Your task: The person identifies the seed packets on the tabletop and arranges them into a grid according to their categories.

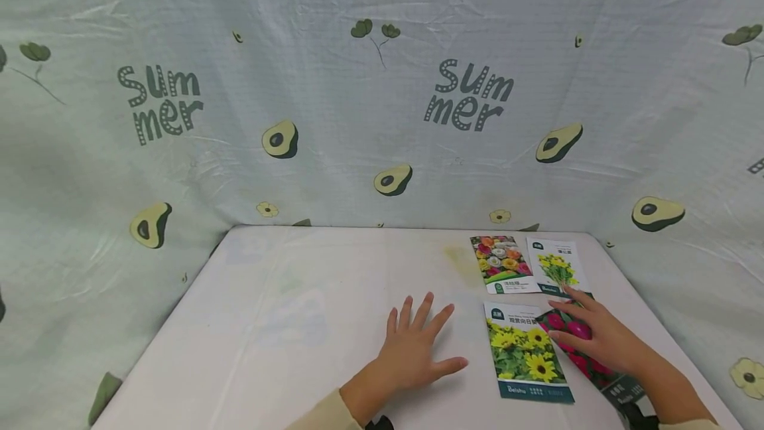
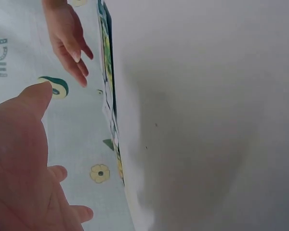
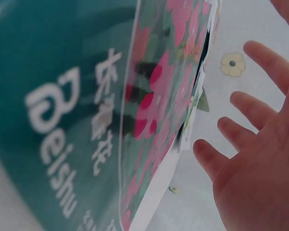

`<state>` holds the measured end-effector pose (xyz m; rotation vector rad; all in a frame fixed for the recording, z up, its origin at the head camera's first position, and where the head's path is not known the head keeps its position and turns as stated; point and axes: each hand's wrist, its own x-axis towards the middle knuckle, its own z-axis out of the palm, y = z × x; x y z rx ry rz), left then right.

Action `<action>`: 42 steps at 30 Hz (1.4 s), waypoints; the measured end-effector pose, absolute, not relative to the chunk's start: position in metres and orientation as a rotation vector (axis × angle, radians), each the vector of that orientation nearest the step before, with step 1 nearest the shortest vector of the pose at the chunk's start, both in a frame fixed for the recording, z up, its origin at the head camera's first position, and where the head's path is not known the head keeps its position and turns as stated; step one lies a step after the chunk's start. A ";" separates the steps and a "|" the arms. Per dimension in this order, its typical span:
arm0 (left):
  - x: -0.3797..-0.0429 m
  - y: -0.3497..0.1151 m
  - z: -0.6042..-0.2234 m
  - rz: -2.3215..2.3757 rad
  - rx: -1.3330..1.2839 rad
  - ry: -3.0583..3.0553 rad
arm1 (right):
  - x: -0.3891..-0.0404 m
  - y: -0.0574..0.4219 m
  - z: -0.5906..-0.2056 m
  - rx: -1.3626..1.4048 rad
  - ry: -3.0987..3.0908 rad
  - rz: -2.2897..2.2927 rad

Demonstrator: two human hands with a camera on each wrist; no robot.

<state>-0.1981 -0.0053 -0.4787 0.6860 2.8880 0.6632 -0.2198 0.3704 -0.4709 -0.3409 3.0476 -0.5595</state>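
Observation:
My left hand (image 1: 408, 350) is spread over the white table with its fingers straight, holding nothing. To its right lies a seed packet with yellow flowers (image 1: 528, 350). My right hand (image 1: 609, 337) hovers over a seed packet with pink-red flowers (image 1: 597, 371), its fingers extended and apart. In the right wrist view, a gap shows between that hand (image 3: 260, 110) and the pink-flowered packet (image 3: 154, 110). This packet lies tilted and overlaps the yellow-flowered one. Behind them are a packet with mixed-colour blooms (image 1: 501, 263) and a white packet with a yellow bunch (image 1: 558, 264).
The white table (image 1: 268, 324) carries the packets on its right side. A pale curtain (image 1: 334, 98) printed with avocados and lettering hangs behind and at both sides of the table.

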 end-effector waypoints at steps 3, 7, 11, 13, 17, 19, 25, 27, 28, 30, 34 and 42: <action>-0.198 0.001 -0.480 0.668 0.671 2.890 | -0.219 0.372 -0.473 -0.325 3.043 -0.564; -0.197 0.009 -0.478 0.694 0.635 2.885 | -0.219 0.376 -0.476 -0.313 3.038 -0.583; -0.198 0.019 -0.480 0.701 0.595 2.877 | -0.219 0.380 -0.480 -0.327 3.034 -0.587; -0.199 0.024 -0.481 0.679 0.589 2.878 | -0.219 0.381 -0.482 -0.339 3.031 -0.587; -0.199 0.033 -0.481 0.598 0.603 2.873 | -0.218 0.383 -0.484 -0.349 3.026 -0.580; -0.198 0.037 -0.481 0.564 0.611 2.869 | -0.218 0.383 -0.484 -0.347 3.021 -0.580; -0.200 0.051 -0.480 0.483 0.628 2.909 | -0.219 0.382 -0.485 -0.322 2.992 -0.563; -0.200 0.057 -0.481 0.455 0.643 2.927 | -0.219 0.382 -0.485 -0.316 2.975 -0.551; -0.201 0.059 -0.481 0.442 0.650 2.934 | -0.220 0.382 -0.484 -0.315 2.965 -0.545; -0.201 0.064 -0.482 0.412 0.664 2.941 | -0.220 0.381 -0.484 -0.310 2.946 -0.538; -0.202 0.073 -0.481 0.326 0.698 2.938 | -0.222 0.381 -0.482 -0.321 2.931 -0.521; -0.205 0.089 -0.482 0.235 0.739 2.897 | -0.225 0.384 -0.484 -0.309 2.897 -0.523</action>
